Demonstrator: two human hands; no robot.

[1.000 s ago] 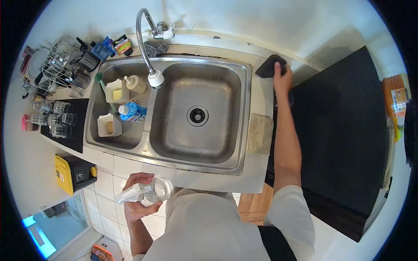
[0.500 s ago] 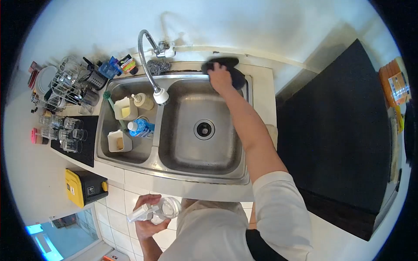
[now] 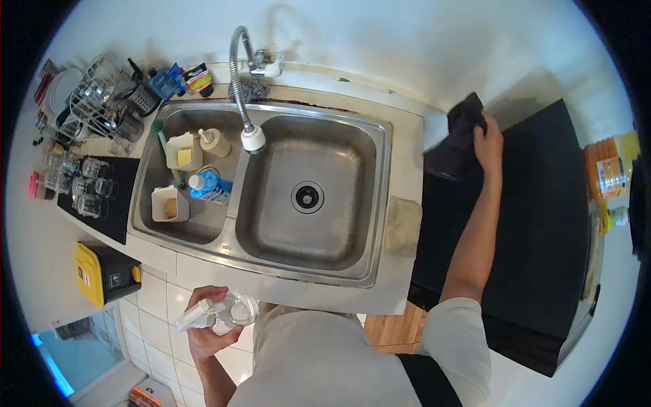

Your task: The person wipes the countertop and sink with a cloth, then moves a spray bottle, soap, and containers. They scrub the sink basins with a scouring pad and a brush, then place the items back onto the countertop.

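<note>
At the front of the counter, my left hand [image 3: 209, 324] is wrapped round a clear spray bottle [image 3: 239, 311] with a white trigger head, tilted sideways. My right hand [image 3: 488, 144] grips a dark cloth [image 3: 456, 144] by its edge. The cloth hangs bunched over the left side of a large black surface [image 3: 522, 230], right of the sink. Between my hands lies the steel double sink [image 3: 380, 203], its right basin showing a drain strainer [image 3: 307, 197].
In the left basin stand a blue-labelled bottle [image 3: 211, 188], a pump bottle [image 3: 215, 144], white holders with sponges and a green brush [image 3: 158, 129]. A flexible faucet [image 3: 237, 74] arches over the divider. Glasses [image 3: 91, 186] and a dish rack [image 3: 102, 102] are far left; a stained cloth [image 3: 404, 227] lies right of the sink.
My right hand has carried the dark cloth from the sink's back right corner to the right, over the black surface. My left hand still holds the spray bottle. The view has shifted slightly.
</note>
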